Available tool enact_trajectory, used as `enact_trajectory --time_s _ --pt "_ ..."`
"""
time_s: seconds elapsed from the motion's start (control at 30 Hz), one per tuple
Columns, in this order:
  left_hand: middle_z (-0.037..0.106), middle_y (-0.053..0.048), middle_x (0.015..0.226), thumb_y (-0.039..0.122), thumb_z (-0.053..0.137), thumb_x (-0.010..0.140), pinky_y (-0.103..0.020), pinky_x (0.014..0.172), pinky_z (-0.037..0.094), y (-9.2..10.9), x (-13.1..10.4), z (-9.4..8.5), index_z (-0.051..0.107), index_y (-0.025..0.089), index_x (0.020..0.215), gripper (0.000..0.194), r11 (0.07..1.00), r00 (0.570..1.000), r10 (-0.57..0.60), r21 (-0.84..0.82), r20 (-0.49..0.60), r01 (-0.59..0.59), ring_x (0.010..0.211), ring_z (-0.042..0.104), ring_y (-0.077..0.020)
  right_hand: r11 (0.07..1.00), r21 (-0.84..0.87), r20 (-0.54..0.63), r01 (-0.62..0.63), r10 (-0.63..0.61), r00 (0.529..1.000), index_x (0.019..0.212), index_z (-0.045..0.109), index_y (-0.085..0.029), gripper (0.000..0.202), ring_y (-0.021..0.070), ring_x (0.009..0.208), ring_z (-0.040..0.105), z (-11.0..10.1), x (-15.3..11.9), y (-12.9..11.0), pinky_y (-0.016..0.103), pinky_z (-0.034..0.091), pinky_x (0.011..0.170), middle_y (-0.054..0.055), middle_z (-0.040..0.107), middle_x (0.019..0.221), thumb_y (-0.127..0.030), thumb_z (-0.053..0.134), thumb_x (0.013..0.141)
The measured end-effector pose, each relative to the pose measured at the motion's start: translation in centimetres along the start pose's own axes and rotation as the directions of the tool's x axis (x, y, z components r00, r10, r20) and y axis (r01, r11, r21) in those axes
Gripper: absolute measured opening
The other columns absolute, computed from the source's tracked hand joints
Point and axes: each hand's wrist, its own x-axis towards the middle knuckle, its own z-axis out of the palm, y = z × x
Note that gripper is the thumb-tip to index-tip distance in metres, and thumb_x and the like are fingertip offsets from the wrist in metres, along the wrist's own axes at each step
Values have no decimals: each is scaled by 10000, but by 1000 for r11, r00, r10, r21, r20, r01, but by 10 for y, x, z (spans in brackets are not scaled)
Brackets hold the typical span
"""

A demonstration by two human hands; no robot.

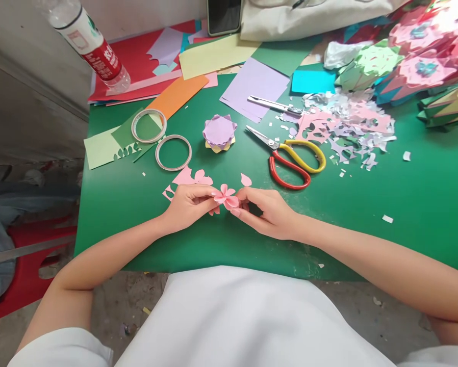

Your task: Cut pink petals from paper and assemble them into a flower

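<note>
A small pink paper flower (226, 197) with several rounded petals is between my hands, just above the green table. My left hand (188, 205) pinches its left side between thumb and fingers. At the right edge of the flower, the thumb and fingertips of my right hand (268, 211) close on a petal. A loose pink petal (246, 180) lies just beyond my right fingers. Behind my left hand lie pink paper offcuts (183, 176), partly covered by it. Farther back sits a round lilac and yellow folded-paper piece (220, 133).
Red-and-yellow-handled scissors (286, 158) and a utility knife (273, 104) lie to the right, near a heap of paper scraps (344, 127). Two tape rolls (173, 153) lie left. A bottle (95, 48), coloured sheets (256, 86) and paper flower models (424, 71) stand or lie farther back.
</note>
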Motion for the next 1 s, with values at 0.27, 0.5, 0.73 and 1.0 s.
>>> enact_trajectory --time_s 0.27,0.5,0.73,1.0 --pt "717 -35 756 383 727 898 -169 532 585 1 -4 3 766 154 808 249 997 998 -48 -52 36 50 567 665 -83 998 -41 26 37 -36 999 980 513 -204 153 84 594 533 0 -3 2 190 410 523 -21 627 759 -322 609 998" --pt "701 -42 764 391 693 926 -183 550 567 0 -7 3 746 152 826 264 999 996 -36 -17 77 38 610 674 -96 997 -70 12 25 -24 1000 1000 514 -210 26 94 622 559 1 -6 -1 206 414 551 -18 632 766 -212 530 1020" --pt "699 -50 799 380 646 957 -210 602 555 -5 -9 0 711 160 889 240 998 989 3 54 145 -11 654 661 -106 996 -89 18 27 -25 1000 1022 503 -213 118 99 621 561 0 -6 -3 204 421 538 -17 623 772 -269 602 991" --pt "710 -53 804 364 595 988 -222 628 539 -4 -8 -2 692 165 917 232 988 979 54 131 199 -81 673 652 -111 995 -99 -91 28 -37 995 1140 480 -211 362 123 651 614 5 -11 -5 231 535 581 19 653 859 -460 662 951"
